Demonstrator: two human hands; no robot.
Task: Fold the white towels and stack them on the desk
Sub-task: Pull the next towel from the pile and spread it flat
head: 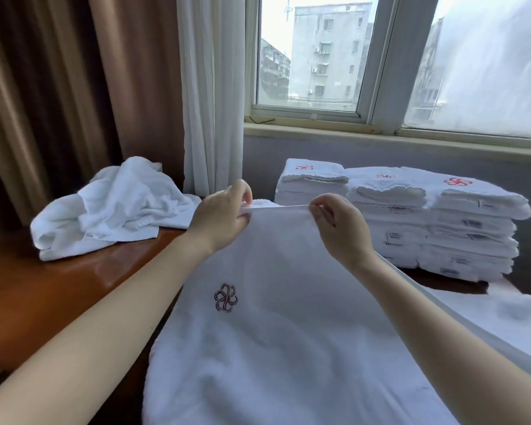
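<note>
"On the desk, largest item first: what do you log?"

"Entry 1: one white towel, open, covering the desk's near middle and running off its near edge toward me. Its far hem is raised above the desk top."

"Next?"

"Entry 2: folded towel stacks, three side by side at the desk's far right, against the wall under the window. There are red emblems on the top pieces and small labels on the folded edges; the print is too small to read."

"And on the desk's left?"

"Entry 3: a loose heap of unfolded towels on the desk's far left, in front of the curtains."

"Hands?"

"Entry 4: my left hand pinches the raised hem between thumb and fingers. My right hand pinches the same hem just beside it. The hem is pulled straight between the two, above the desk's middle."

"Anything smaller?"

"Entry 5: a dark embroidered emblem on the open towel, below my left wrist, toward the desk's near side."
</note>
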